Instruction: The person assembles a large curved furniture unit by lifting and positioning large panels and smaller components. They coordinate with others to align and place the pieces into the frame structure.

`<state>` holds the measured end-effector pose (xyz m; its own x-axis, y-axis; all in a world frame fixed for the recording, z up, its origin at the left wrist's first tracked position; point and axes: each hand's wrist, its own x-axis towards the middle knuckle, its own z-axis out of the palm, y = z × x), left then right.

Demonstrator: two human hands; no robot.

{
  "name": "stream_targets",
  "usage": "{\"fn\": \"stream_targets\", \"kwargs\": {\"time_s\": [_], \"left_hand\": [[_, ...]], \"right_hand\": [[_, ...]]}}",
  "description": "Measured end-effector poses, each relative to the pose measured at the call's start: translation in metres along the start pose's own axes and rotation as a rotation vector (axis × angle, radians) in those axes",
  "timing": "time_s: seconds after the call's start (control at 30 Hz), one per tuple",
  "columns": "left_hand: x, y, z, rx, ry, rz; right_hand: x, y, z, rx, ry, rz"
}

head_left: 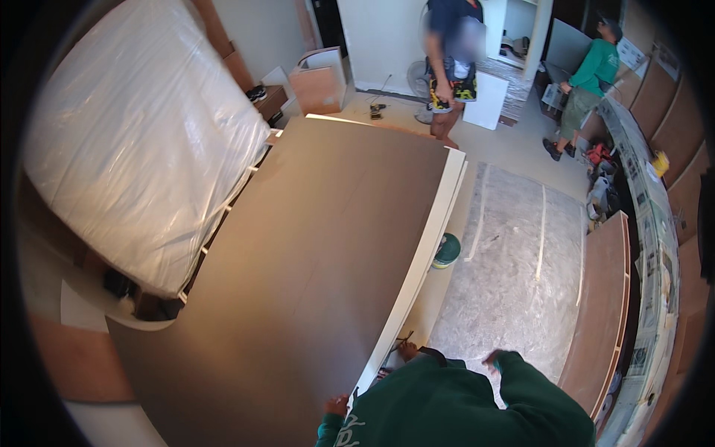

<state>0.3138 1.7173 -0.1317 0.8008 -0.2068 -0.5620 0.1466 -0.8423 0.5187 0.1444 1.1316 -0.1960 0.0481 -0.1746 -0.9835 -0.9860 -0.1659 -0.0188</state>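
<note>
A large grey-brown panel point(298, 261) with a pale edge strip point(426, 279) lies in front of me. My left hand point(337, 404) rests at the panel's near right edge, its fingers bent against it. My right hand point(491, 362) hangs in the air to the right of the panel, over the covered floor. Its few visible fingers look apart with nothing in them; the sleeve hides the rest. Between the hands, a small skin-toned shape point(407, 350) beside the edge strip looks like a foot, but is partly hidden.
A plastic-wrapped mattress-like block point(149, 141) leans at the left. Taped plastic sheeting point(514, 261) covers floor at the right, beside a wooden panel point(596, 298). A green bucket point(447, 250) stands beside the big panel. Two other people point(450, 67) point(590, 78) stand farther off near a fan point(418, 78).
</note>
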Motion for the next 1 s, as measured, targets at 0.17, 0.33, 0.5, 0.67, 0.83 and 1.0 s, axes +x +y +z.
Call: {"fn": "stream_targets", "kwargs": {"time_s": [0.17, 0.33, 0.5, 0.67, 0.83, 1.0], "left_hand": [[0.033, -0.058, 0.047, 0.212, -0.103, 0.076], [0.054, -0.017, 0.013, 0.396, -0.298, 0.156], [0.090, 0.008, -0.003, 0.234, -0.155, 0.083], [0.117, 0.033, -0.007, 0.348, -0.152, 0.240], [0.109, 0.043, 0.020, 0.036, -0.149, -0.074], [0.105, 0.058, 0.037, 0.062, -0.207, -0.065]], "right_hand": [[-0.072, 0.037, 0.008, 0.128, 0.063, 0.085], [-0.050, 0.035, -0.001, 0.273, 0.217, -0.224], [-0.026, 0.020, -0.003, 0.260, 0.288, -0.442], [-0.024, 0.001, -0.023, 0.082, 0.251, -0.364], [-0.015, 0.011, -0.032, 0.024, 0.245, -0.287], [-0.020, 0.011, -0.037, 0.077, 0.478, -0.243]]}}
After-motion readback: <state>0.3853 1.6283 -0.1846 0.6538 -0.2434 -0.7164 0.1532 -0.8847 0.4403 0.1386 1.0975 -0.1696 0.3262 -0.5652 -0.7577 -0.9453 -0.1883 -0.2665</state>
